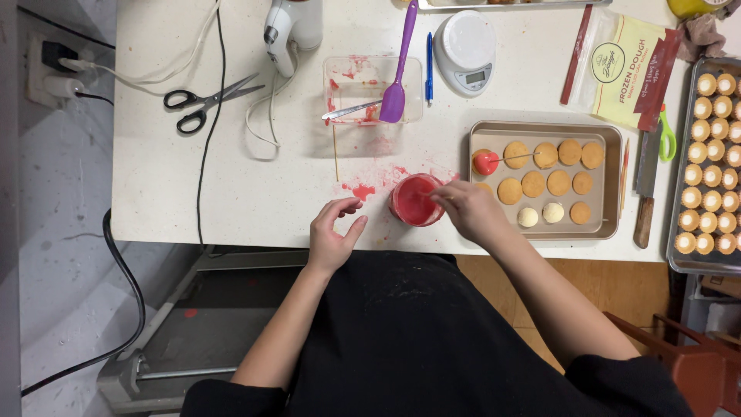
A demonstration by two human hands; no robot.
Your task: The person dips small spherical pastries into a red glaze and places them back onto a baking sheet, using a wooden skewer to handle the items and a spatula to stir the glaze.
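My right hand hovers over a small cup of red glaze near the front edge of the white table, fingers pinched together at the cup's rim; what they pinch is too small to tell. My left hand rests open on the table just left of the cup, fingers curled apart. To the right, a metal baking tray carries several round tan cookies, two pale balls and one red-coated ball on a skewer.
Behind the cup stands a clear plastic tub smeared red, with a purple spatula in it. Scissors, a hand mixer, a white kitchen scale, a dough bag, a knife and a second tray of small pastries surround them.
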